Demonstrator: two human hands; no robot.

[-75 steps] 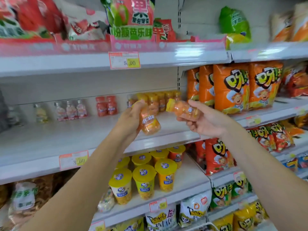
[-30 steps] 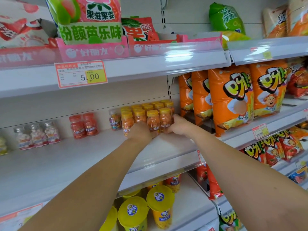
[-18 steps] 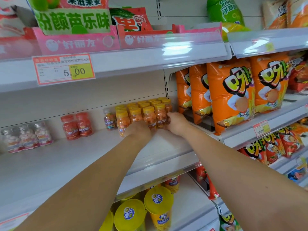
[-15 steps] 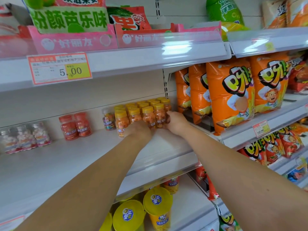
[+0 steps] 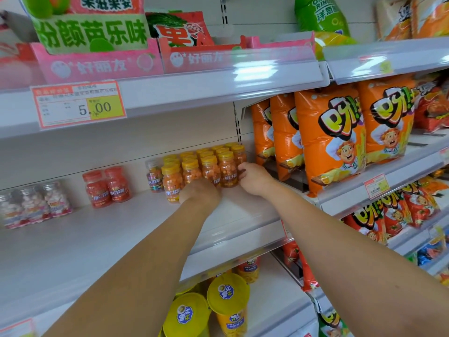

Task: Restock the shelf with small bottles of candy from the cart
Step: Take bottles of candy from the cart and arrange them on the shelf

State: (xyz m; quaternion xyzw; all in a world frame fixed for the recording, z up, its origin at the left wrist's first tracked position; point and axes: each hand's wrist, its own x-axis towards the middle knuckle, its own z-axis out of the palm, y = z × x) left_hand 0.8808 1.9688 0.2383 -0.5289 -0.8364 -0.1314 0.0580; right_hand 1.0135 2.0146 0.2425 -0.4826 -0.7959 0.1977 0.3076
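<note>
Currently we have both hands at the front of the orange bottle cluster (image 5: 206,164), which we take as our landmark on the white shelf (image 5: 85,239). Our left hand (image 5: 200,193) sits at the cluster's front edge, knuckles toward the camera, covering the base of a front-row bottle; its fingers are curled out of sight, so we cannot tell whether they grip that bottle or merely rest against it. Our right hand (image 5: 255,177) is at the cluster's right front corner, fingers loosely bent and touching the side of the front right bottle (image 5: 227,172), a guiding contact rather than a full wrap as far as we can see. The bottles stand upright in rows, yellow caps up, labels forward. Left of the cluster stands a single multicolour bottle (image 5: 153,175), further left two red bottles (image 5: 107,187), then clear ones (image 5: 36,205) well apart. Right of the cluster hang orange snack bags (image 5: 330,139). The cart is not in view. Judgement: the step in hand is seating and squaring the front row. To do it well, we push low on the bottle bodies, not the caps, so nothing tips; keep both hands level so the row closes evenly; turn labels forward; then let go slowly, since neighbours touch and one knock could topple several.
</note>
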